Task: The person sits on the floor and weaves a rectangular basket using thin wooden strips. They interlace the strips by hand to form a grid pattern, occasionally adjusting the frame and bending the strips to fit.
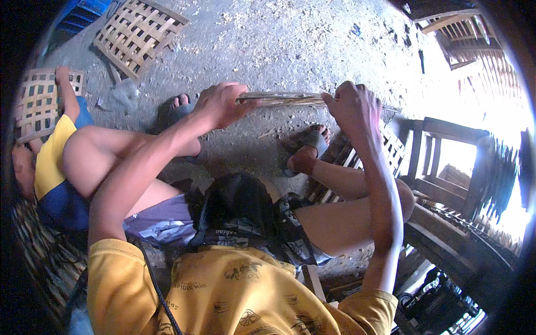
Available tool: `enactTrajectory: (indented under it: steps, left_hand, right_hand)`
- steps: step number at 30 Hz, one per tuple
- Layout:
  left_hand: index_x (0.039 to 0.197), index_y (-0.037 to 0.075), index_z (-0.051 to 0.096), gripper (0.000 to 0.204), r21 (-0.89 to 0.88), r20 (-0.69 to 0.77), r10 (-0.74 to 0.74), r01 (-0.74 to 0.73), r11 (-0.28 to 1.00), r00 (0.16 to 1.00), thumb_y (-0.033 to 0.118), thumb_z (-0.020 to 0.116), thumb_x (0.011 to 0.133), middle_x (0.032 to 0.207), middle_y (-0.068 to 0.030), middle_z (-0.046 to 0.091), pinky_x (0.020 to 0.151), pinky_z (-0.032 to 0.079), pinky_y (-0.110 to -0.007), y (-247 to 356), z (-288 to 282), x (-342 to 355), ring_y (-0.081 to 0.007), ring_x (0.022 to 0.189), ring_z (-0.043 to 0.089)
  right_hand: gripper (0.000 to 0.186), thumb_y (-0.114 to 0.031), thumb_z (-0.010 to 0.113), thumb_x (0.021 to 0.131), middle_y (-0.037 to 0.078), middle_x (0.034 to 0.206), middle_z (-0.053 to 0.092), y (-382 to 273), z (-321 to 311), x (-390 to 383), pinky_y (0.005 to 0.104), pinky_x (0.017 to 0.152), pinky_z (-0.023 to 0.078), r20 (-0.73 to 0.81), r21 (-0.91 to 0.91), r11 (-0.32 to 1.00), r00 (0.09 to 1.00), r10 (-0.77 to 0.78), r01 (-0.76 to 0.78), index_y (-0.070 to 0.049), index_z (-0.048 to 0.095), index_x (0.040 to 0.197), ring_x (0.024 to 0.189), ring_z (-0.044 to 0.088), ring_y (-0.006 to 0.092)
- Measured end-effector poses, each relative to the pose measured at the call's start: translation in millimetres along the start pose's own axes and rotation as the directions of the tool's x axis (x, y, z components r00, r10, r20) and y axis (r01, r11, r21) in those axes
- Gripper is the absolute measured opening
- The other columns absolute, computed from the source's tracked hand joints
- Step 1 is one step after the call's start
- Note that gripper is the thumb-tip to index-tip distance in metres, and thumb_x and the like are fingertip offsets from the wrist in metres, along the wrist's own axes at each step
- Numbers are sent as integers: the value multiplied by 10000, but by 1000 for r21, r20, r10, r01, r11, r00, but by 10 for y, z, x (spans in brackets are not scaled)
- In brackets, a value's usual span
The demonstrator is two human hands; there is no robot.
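A person's left hand [220, 104] and right hand [355, 108] close around a thin, straw-brown panel [287, 100], nearly edge-on and narrow, held level in front of the person above a gray, littered floor [279, 50].

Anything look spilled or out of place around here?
Yes: pale scraps lie strewn across the floor, like spilled debris, beyond the thin panel held by the left hand and right hand. A crumpled see-through sheet, perhaps plastic, lies by a woven panel, resembling litter.
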State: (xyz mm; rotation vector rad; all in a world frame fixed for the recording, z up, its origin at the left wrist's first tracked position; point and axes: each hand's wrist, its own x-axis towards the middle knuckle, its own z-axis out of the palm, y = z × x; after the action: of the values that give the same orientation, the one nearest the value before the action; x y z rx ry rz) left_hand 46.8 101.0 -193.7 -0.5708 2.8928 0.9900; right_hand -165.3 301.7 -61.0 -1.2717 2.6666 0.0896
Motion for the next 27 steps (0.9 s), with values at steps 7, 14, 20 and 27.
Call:
enactTrajectory:
  steps: [7,14,20,27]
  left_hand:
    - [866,45,636,618,15,15,15,-15,1000,1000,649,571,977,929,-204,686,801,540,-521,-23,18,-42,-414,954,697]
    - [904,43,644,588,10,12,35,-35,999,999,625,593,975,986,-204,695,830,544,-514,-20,-6,-81,-402,1011,689]
    - [990,29,682,531,0,-117,66,-66,998,991,559,645,961,986,-193,702,832,551,-507,41,78,27,-399,976,699]
    - [1073,7,711,516,19,-156,13,-11,1000,988,506,684,946,1021,-197,727,839,556,-495,38,56,-144,-405,993,705]
  right_hand:
    - [372,-382,748,877,231,846,737,58,-22,24,515,736,560,27,13,999,998,50,-50,-11,754,900,819,740,407]
    - [292,-322,744,860,204,863,746,484,172,108,490,751,566,-120,-164,981,989,84,-103,-32,751,887,848,745,376]
    - [368,-401,753,874,160,859,770,1886,-385,-147,474,808,579,-96,-219,837,865,493,-501,-42,783,952,860,750,342]
    - [292,-349,709,896,166,895,772,1894,-65,-73,472,830,575,136,89,927,926,352,-366,-88,800,994,903,751,343]
